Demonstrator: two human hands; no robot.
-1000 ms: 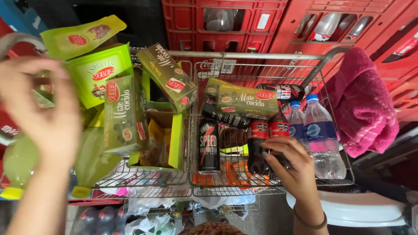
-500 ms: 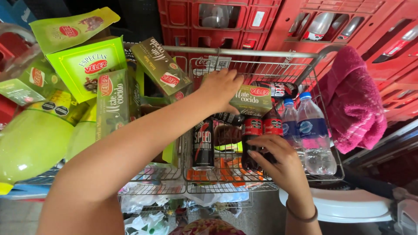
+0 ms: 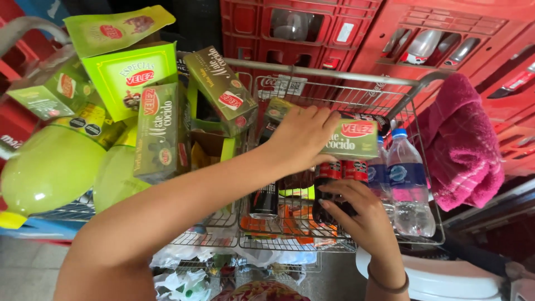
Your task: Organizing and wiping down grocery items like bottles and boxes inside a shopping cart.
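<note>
- The left hand [image 3: 301, 139] lay over a flat green box [image 3: 351, 139] in the wire basket [image 3: 334, 75], its fingers spread and curled across the box's near end, gripping it.
- That green box rested across the tops of the dark drink bottles [image 3: 329, 184] at the basket's middle, just left of two clear water bottles [image 3: 409, 189].
- The right hand [image 3: 362, 217] sat lower, fingers wrapped around one dark bottle with a red label.
- A black can [image 3: 266, 198] stood left of those bottles.
- Several more green boxes [image 3: 161, 128] leaned together in the basket's left part, beside pale green balloon-like shapes [image 3: 50, 167].
- A pink towel [image 3: 462, 145] hung on the right; red crates [image 3: 345, 33] stood behind.
</note>
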